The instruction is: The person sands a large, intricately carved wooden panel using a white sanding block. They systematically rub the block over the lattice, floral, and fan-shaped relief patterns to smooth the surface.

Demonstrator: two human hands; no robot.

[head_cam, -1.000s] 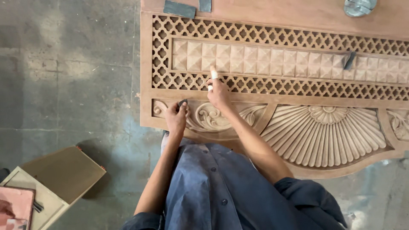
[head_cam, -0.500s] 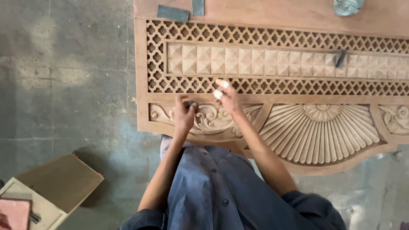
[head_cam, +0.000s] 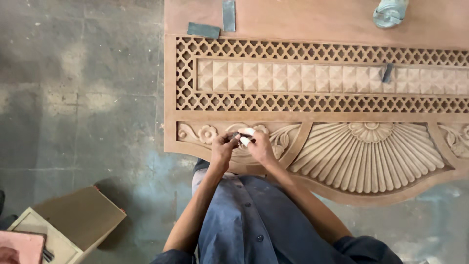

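A small white piece (head_cam: 245,135) is pinched between the closed fingers of the left hand (head_cam: 223,148) and right hand (head_cam: 259,147), just above the carved wooden panel (head_cam: 317,117).

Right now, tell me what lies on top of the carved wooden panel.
On the carved wooden panel: two grey strips, a grey-green object, a small dark piece. Both hands, left and right, cover the flower carving beneath.

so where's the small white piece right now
In the head view the small white piece sits left of centre, pinched between the left hand and right hand over the floral carving of the carved wooden panel.
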